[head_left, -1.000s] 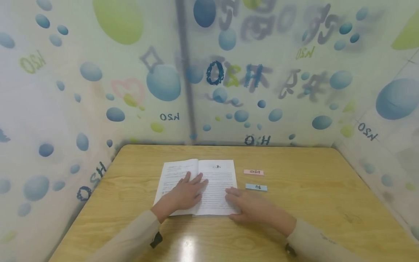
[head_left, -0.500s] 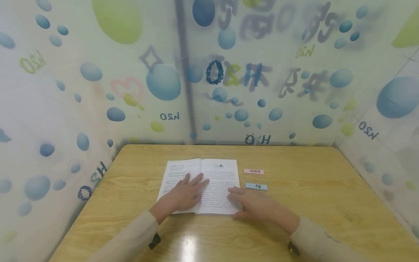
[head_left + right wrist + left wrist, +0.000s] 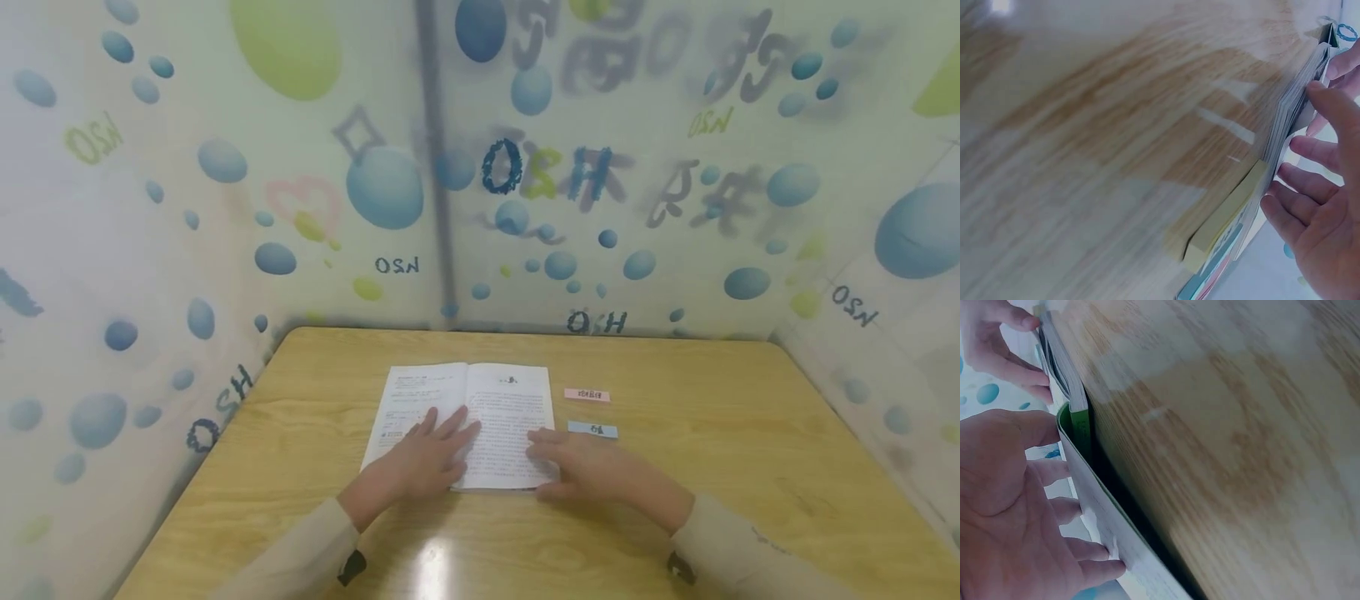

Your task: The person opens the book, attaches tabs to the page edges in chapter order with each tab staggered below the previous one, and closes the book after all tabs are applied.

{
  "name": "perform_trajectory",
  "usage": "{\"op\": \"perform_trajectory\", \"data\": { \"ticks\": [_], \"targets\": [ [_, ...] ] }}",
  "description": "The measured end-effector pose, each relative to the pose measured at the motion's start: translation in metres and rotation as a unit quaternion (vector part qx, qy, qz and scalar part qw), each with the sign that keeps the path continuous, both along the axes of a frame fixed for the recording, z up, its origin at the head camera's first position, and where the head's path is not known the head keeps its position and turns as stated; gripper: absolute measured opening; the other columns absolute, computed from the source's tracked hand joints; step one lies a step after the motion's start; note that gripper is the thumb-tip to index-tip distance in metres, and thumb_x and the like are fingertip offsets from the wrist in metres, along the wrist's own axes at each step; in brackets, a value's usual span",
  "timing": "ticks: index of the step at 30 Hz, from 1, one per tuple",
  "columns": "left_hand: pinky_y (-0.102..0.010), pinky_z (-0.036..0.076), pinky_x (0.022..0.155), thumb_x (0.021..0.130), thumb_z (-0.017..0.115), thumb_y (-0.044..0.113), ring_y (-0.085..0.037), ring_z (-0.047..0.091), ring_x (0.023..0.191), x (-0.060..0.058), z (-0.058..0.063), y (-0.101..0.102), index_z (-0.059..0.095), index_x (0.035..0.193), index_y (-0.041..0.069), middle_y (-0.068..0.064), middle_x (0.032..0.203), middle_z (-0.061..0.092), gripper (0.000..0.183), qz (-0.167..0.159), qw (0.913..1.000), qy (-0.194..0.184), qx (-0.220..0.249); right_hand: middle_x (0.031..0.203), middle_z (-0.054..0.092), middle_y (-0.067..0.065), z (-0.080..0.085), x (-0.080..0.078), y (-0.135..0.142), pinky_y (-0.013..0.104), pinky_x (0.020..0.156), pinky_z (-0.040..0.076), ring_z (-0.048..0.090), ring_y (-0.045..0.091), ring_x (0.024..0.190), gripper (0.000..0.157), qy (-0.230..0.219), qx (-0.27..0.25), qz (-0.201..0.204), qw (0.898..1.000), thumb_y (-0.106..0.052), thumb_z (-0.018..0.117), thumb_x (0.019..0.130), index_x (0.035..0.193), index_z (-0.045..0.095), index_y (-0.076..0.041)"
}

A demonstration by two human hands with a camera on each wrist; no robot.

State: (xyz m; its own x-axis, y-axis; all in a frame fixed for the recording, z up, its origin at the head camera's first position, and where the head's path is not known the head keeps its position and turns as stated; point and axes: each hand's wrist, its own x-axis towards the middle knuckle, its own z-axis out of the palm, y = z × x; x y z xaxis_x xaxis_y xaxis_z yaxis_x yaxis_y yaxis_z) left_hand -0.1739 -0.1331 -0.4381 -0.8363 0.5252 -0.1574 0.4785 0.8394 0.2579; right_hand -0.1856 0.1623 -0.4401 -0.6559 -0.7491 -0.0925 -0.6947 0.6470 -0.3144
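An open book [image 3: 510, 433] with printed pages lies on the wooden table. My left hand [image 3: 420, 462] rests palm down over its left page and centre fold, fingers spread. At the right page's outer edge, my right hand [image 3: 588, 471] touches the paper with its fingertips, thumb by the near corner. The left wrist view shows the left hand's fingers [image 3: 1094, 550] laid along the page and a green cover edge [image 3: 1080, 428] under the pages. In the right wrist view, the right thumb [image 3: 1329, 100] sits close to the stacked page edges [image 3: 1288, 109].
Right of the book lie a pink label strip [image 3: 587, 395] and, nearer, a blue label strip [image 3: 592, 429], both with handwriting. The right wrist view has a pale yellow block-like edge [image 3: 1219, 219] near them. Patterned walls [image 3: 570, 233] surround the wooden table [image 3: 712, 417].
The book has shifted slightly right, closer to the labels, with the right hand at its edge. The left hand has slid a little down the page toward the body. The head view has turned slightly.
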Motion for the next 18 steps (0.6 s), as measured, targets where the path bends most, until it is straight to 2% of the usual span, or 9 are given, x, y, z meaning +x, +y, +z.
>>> {"op": "perform_trajectory", "data": {
  "ticks": [8, 14, 16, 18],
  "targets": [
    [-0.067, 0.026, 0.111, 0.105, 0.052, 0.031, -0.058, 0.017, 0.143, 0.004, 0.003, 0.008, 0.037, 0.158, 0.009, -0.021, 0.163, 0.024, 0.059, -0.025, 0.9997, 0.007, 0.002, 0.152, 0.049, 0.008, -0.001, 0.000, 0.001, 0.044, 0.106, 0.044, 0.053, 0.028, 0.131, 0.049, 0.014, -0.001, 0.004, 1.000, -0.038, 0.070, 0.096, 0.137, 0.064, -0.012],
    [-0.065, 0.021, 0.114, 0.102, 0.057, 0.042, -0.053, 0.012, 0.146, 0.006, 0.002, 0.016, 0.036, 0.159, 0.011, -0.019, 0.164, 0.020, 0.068, -0.028, 0.9996, 0.005, 0.000, 0.150, 0.050, 0.009, 0.000, -0.001, -0.001, 0.043, 0.105, 0.045, 0.053, 0.029, 0.131, 0.043, 0.026, 0.002, 0.006, 1.000, -0.028, 0.069, 0.096, 0.135, 0.064, -0.012],
    [-0.064, 0.020, 0.114, 0.100, 0.058, 0.047, -0.052, 0.011, 0.147, 0.006, 0.002, 0.019, 0.035, 0.159, 0.013, -0.018, 0.165, 0.019, 0.072, -0.030, 0.9995, 0.003, -0.003, 0.146, 0.055, 0.008, 0.000, -0.003, -0.002, 0.041, 0.103, 0.047, 0.056, 0.027, 0.128, 0.035, 0.030, -0.003, 0.013, 0.999, -0.023, 0.069, 0.095, 0.128, 0.067, -0.012],
    [-0.064, 0.018, 0.115, 0.099, 0.059, 0.052, -0.051, 0.010, 0.147, 0.007, 0.002, 0.023, 0.034, 0.160, 0.014, -0.017, 0.166, 0.016, 0.076, -0.033, 0.9995, 0.001, -0.003, 0.128, 0.066, 0.004, -0.001, -0.006, -0.005, 0.036, 0.093, 0.053, 0.064, 0.022, 0.112, 0.023, 0.035, -0.014, 0.021, 0.999, -0.019, 0.070, 0.093, 0.116, 0.068, -0.014]
  ]
}}
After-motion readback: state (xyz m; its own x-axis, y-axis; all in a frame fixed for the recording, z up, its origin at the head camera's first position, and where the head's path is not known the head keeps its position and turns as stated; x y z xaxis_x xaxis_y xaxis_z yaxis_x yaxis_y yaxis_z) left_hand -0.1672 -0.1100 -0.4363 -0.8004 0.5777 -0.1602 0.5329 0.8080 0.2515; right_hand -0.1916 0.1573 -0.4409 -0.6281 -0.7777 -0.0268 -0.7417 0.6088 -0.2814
